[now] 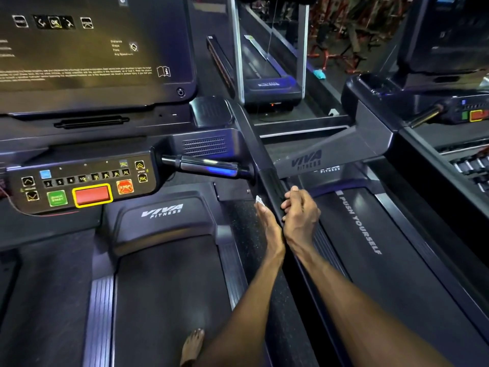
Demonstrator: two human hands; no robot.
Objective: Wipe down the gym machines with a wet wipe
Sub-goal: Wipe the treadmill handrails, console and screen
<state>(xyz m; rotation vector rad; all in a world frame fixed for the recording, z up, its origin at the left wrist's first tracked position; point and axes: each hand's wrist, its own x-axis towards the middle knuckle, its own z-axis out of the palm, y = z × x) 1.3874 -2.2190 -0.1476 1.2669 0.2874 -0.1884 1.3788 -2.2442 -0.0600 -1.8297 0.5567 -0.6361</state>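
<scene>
Both hands on handrail (272,186) — wipe (258,200) probably left

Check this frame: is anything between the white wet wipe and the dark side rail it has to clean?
Nothing visible. The left hand presses the white wet wipe flat against the inner face of the dark treadmill side rail, while the right hand grips the rail from the other side, clear of the wipe.

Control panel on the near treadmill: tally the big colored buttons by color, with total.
Control panel, big buttons:
Green: 1
Red with yellow border: 1
Orange STOP: 1
Blue: 1
Total: 4
</scene>
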